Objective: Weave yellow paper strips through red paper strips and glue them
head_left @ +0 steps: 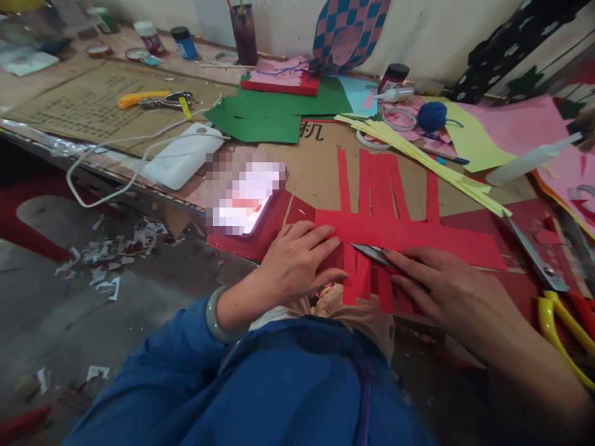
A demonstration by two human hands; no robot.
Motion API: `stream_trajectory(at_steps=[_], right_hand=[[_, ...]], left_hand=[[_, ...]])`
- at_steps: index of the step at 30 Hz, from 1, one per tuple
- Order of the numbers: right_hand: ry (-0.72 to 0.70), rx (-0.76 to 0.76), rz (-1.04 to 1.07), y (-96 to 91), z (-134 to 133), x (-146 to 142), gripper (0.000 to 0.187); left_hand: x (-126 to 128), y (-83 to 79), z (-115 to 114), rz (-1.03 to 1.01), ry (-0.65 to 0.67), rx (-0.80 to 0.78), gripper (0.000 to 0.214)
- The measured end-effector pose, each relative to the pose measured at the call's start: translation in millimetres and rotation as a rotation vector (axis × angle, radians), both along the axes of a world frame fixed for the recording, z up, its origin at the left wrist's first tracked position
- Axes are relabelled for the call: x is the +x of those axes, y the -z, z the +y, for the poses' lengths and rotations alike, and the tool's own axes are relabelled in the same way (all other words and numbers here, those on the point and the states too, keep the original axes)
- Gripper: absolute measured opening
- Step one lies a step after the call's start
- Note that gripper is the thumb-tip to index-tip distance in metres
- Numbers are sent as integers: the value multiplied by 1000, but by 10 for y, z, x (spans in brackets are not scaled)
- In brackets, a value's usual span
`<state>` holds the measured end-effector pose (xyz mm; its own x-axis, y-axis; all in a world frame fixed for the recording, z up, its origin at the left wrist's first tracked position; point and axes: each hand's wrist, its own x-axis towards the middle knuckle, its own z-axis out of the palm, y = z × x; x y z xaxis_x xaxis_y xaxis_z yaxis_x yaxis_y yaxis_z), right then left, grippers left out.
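Observation:
A red paper strip (409,236) lies across several narrower red strips (370,179), whose ends stick out above and below it at the table's front edge. My left hand (297,257) rests on the left end of the red paper, fingers laid forward and thumb apart near a hanging strip. In my right hand (432,282) is a slim grey craft knife (369,251), held low between fingers and thumb. Its pointed blade reaches left along the lower edge of the wide strip; the handle is mostly hidden under my fingers.
Left of the paper lie a lit phone (253,198) and a white power bank (186,156) with a looping cable. Large scissors (553,279) with yellow handles lie at right. Yellow strips (418,158), green paper (274,108) and pliers (162,100) lie behind. Paper scraps litter the floor.

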<state>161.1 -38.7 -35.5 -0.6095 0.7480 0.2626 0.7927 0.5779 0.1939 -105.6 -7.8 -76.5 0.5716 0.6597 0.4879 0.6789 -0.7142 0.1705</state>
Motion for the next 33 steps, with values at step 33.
stream_trajectory(at_steps=[33], right_hand=[[97, -52, 0, 38, -16, 37, 36]], left_hand=[[-9, 31, -30, -160, -30, 31, 39]])
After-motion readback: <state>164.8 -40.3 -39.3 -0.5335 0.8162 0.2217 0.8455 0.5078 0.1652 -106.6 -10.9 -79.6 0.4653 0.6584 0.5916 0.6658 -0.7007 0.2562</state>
